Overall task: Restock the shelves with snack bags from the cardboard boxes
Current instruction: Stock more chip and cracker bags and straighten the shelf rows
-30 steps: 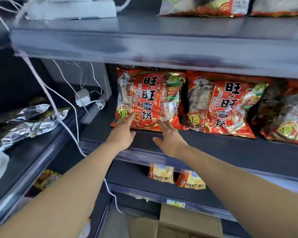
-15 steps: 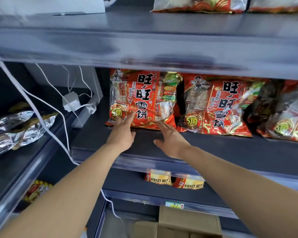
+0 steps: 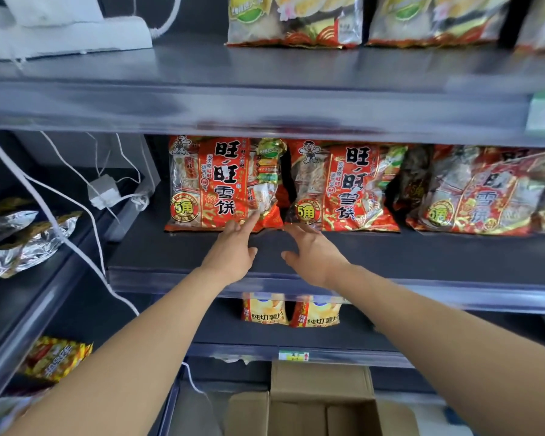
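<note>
Three red snack bags stand in a row on the dark middle shelf (image 3: 453, 253). The leftmost red bag (image 3: 221, 184) stands upright, and my left hand (image 3: 233, 250) touches its bottom right corner with straight fingers. My right hand (image 3: 315, 253) lies flat on the shelf, fingertips at the bottom left corner of the second red bag (image 3: 343, 190). A third red bag (image 3: 482, 193) sits further right. Neither hand holds anything. An open cardboard box (image 3: 321, 401) sits on the floor below.
The upper shelf (image 3: 265, 73) juts out above my hands and carries green-and-white snack bags (image 3: 296, 20). White cables (image 3: 60, 221) and an adapter (image 3: 103, 193) hang at left. Silver bags (image 3: 16, 240) lie on the left unit. Yellow chip bags (image 3: 265, 309) stand one shelf down.
Both hands have shifted right along the shelf: the left from the first bag's bottom left to its bottom right corner, the right to the second bag. The view has also moved.
</note>
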Demonstrator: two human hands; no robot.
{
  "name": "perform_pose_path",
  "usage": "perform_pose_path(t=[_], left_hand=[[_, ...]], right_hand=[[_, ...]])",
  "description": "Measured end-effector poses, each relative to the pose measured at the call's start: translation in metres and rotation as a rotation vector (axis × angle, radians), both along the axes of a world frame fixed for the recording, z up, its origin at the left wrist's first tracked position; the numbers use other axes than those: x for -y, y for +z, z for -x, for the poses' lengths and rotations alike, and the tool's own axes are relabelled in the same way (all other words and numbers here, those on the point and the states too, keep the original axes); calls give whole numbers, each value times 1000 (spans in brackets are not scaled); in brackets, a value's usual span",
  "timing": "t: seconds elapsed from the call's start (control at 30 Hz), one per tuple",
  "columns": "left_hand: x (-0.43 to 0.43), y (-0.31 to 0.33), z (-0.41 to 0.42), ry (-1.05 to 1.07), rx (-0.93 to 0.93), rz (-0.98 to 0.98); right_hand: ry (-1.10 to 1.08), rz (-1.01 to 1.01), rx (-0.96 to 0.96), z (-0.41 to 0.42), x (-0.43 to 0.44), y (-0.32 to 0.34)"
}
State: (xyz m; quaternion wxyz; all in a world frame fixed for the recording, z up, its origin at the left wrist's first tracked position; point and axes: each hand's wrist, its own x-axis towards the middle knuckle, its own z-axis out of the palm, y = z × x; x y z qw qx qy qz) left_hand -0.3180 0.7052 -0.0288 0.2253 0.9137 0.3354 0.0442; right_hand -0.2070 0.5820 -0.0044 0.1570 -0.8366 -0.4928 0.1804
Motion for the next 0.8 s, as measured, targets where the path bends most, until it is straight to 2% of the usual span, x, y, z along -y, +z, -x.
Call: perform_pose_path(t=[0.13, 0.57, 0.8], left_hand=[[32, 25, -6, -100, 19, 1], [125, 102, 6, -350, -23, -180], [161, 154, 3, -457, 99, -282]], right_hand=[[-25, 4, 52, 0, 31, 21], [-85, 6, 261, 16, 151, 90], [-102, -131, 415, 17, 190, 141]])
